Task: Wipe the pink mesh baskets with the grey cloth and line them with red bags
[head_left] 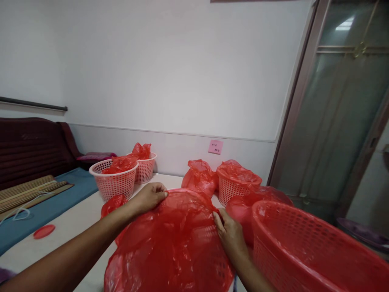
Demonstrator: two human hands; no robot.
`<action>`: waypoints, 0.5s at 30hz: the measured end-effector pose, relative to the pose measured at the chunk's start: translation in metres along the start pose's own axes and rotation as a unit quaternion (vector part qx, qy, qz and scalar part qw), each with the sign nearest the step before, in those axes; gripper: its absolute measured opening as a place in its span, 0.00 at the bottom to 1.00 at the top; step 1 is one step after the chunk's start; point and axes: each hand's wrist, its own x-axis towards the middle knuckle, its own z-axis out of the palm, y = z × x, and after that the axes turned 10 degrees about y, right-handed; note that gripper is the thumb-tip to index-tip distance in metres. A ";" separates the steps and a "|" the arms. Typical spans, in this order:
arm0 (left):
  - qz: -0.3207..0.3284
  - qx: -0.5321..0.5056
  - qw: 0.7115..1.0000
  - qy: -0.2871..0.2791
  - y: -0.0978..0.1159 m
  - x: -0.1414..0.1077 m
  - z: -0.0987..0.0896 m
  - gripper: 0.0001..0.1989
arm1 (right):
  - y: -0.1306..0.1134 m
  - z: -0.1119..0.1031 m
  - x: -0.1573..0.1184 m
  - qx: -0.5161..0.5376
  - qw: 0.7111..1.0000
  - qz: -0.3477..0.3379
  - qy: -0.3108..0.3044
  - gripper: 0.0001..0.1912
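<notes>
A thin red plastic bag [170, 243] is spread over a basket in front of me, covering most of it; perforated wall shows faintly through the film, and a strip of pale pink rim [182, 190] shows at the far side. My left hand [152, 196] pinches the bag's edge at the far left of that rim. On the right, the fingers of my right hand [229, 227] are closed on the bag's gathered edge. Close beside my right forearm stands a large red basket [282, 243] lined with red film.
Two pink baskets [114, 186] with crumpled red bags stand at the back left. Another bag-covered basket [232, 190] and a bunched red bag [199, 178] stand by the wall. A red disc [44, 231] and a rolled bamboo mat [30, 190] lie left. A pink note [215, 147] hangs on the wall.
</notes>
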 end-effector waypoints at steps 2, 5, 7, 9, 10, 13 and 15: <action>0.020 0.044 0.998 0.039 -0.002 0.009 -0.004 0.12 | -0.001 -0.001 0.000 0.004 1.000 0.003 -0.001 0.16; 0.054 0.098 0.991 0.076 -0.004 0.022 -0.009 0.13 | -0.002 -0.002 -0.001 0.000 1.000 0.002 -0.002 0.16; 0.063 0.120 0.988 0.078 -0.006 0.030 -0.011 0.13 | -0.003 -0.003 -0.002 0.004 1.000 -0.001 -0.007 0.16; 0.056 0.130 0.988 0.063 -0.009 0.038 -0.011 0.14 | -0.004 -0.003 -0.002 0.011 1.000 -0.002 -0.008 0.16; 0.049 0.131 0.989 0.053 -0.012 0.041 -0.010 0.14 | -0.004 -0.003 -0.002 0.014 1.000 -0.003 -0.007 0.16; 0.022 0.116 0.993 0.025 -0.021 0.048 -0.008 0.16 | -0.003 -0.002 -0.002 0.036 0.999 0.004 -0.008 0.17; 0.004 0.087 0.996 0.024 -0.028 0.049 -0.006 0.17 | 0.000 -0.001 -0.002 0.051 0.998 0.018 -0.015 0.18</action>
